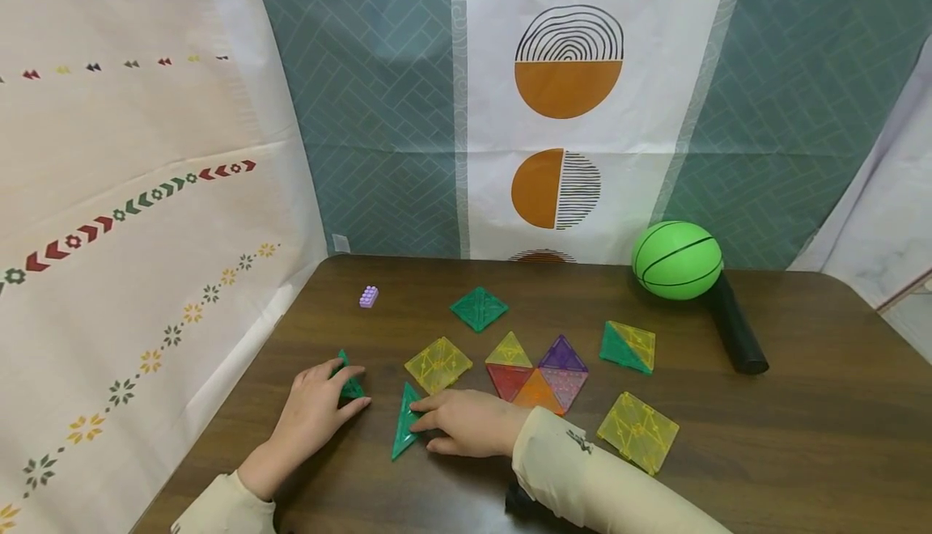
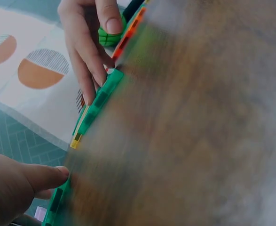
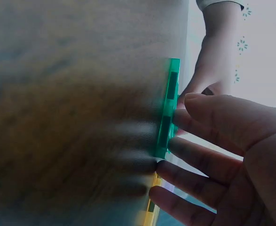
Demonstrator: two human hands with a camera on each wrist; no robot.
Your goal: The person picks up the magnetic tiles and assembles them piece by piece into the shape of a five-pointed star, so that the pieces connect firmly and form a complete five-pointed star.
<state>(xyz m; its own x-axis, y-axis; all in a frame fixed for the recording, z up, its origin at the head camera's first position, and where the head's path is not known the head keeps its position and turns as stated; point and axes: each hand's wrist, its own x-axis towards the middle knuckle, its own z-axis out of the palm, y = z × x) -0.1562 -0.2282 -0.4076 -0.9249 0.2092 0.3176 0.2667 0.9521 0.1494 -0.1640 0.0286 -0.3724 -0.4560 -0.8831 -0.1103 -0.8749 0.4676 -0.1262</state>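
Observation:
On the left, my left hand (image 1: 311, 404) holds a green translucent triangle tile (image 1: 353, 387) lying on the table, thumb at its near corner and fingers over its far part. In the left wrist view the thumb meets the tile's edge; the other fingers are mostly hidden. My right hand (image 1: 473, 425) lays its fingertips, fairly straight, on the right side of a second green triangle tile (image 1: 404, 425); its thumb stays apart in the right wrist view. Just beyond lies a yellow square tile (image 1: 439, 365).
Yellow, red, orange, pink and purple triangles (image 1: 563, 356) form a cluster. Around it lie a green diamond (image 1: 479, 309), a green-and-yellow square (image 1: 628, 346) and a yellow square (image 1: 638, 433). Farther back are a purple block (image 1: 369, 297), a green ball (image 1: 677, 260) and a black cylinder (image 1: 737, 328).

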